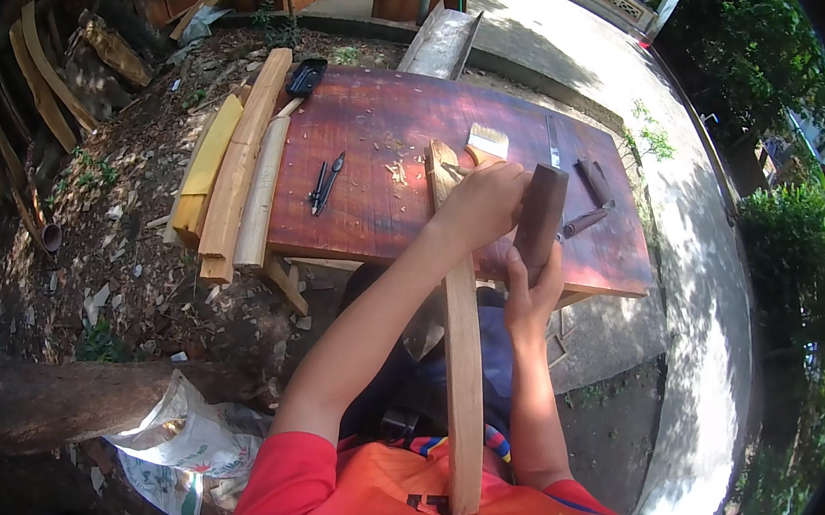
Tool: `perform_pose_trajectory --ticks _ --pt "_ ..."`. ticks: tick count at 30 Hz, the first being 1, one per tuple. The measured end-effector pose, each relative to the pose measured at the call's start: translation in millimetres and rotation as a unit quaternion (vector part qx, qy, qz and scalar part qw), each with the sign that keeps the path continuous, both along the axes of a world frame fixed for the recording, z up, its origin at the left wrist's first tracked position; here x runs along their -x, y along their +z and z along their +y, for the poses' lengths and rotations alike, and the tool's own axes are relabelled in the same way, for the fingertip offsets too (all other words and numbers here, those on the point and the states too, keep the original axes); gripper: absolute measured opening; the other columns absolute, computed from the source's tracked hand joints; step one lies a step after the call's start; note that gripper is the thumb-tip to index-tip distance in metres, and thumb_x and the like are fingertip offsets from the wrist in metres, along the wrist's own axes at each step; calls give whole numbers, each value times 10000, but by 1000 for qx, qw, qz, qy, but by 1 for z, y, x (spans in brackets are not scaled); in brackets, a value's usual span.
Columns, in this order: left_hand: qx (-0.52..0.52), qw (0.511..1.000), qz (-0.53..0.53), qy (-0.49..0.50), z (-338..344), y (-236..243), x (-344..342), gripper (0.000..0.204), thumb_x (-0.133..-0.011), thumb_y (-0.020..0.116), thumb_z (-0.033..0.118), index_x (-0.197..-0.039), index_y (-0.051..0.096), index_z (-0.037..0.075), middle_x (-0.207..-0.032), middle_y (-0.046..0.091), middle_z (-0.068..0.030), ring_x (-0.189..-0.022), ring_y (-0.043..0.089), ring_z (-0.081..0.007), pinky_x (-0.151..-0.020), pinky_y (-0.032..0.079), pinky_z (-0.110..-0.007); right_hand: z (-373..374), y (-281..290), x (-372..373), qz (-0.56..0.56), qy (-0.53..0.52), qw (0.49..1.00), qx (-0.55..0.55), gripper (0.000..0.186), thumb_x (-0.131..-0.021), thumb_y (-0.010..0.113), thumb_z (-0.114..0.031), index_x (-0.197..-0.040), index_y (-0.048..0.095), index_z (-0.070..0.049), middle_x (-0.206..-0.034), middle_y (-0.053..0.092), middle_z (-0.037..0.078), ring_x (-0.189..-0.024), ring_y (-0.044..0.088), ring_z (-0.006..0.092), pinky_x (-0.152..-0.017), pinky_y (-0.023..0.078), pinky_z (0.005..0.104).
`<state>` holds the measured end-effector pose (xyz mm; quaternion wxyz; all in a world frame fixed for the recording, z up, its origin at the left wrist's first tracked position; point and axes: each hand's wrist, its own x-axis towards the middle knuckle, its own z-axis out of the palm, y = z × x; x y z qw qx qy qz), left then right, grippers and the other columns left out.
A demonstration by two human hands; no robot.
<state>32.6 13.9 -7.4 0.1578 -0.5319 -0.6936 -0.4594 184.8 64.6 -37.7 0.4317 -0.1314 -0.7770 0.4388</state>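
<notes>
A dark brown wooden block (541, 214) is tilted upright above the table's near right part. My right hand (534, 290) is wrapped round its lower end, thumb on the near side. Close against the block's left side, my left hand (489, 204) is closed; its fingertips are turned away, so what they hold is hidden. Beneath my left wrist runs a long pale wooden strip (463, 373), its far end on the table and its near end against my chest. Just beyond my left hand lies a flat paintbrush (489, 139) with pale bristles.
The reddish-brown table (358, 213) carries compasses (327, 184), wood shavings (396, 172), a metal-bladed tool (553, 140) and dark-handled tools (594, 181) at right. Long timber pieces (246, 159) line its left edge, beside a black brush (306, 78). A log (64, 390) and white sack (186, 447) lie left.
</notes>
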Motion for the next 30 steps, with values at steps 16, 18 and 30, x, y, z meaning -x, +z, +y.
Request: perform_pose_trajectory --ticks 16,18,30 --pt "-113 989 53 74 2 -3 6 256 -958 641 272 -903 536 45 -831 605 -114 -833 635 -327 -777 492 -437 -43 -17 -13 81 45 967 236 562 -890 615 -258 -1323 503 82 -873 593 79 -802 550 158 -784 424 286" --pt "-121 990 43 61 6 -8 6 227 -962 626 243 -923 522 44 -860 608 -114 -838 635 -333 -787 494 -444 -43 -19 -17 77 41 970 228 572 -888 615 -269 -1324 502 84 -874 595 79 -805 550 157 -784 424 286" --pt "-118 987 33 102 11 -6 4 186 -973 595 212 -896 517 61 -792 617 -109 -793 653 -327 -744 487 -457 -34 -14 -16 65 17 976 208 638 -908 580 -360 -1341 477 98 -793 521 18 -630 421 77 -614 329 224"
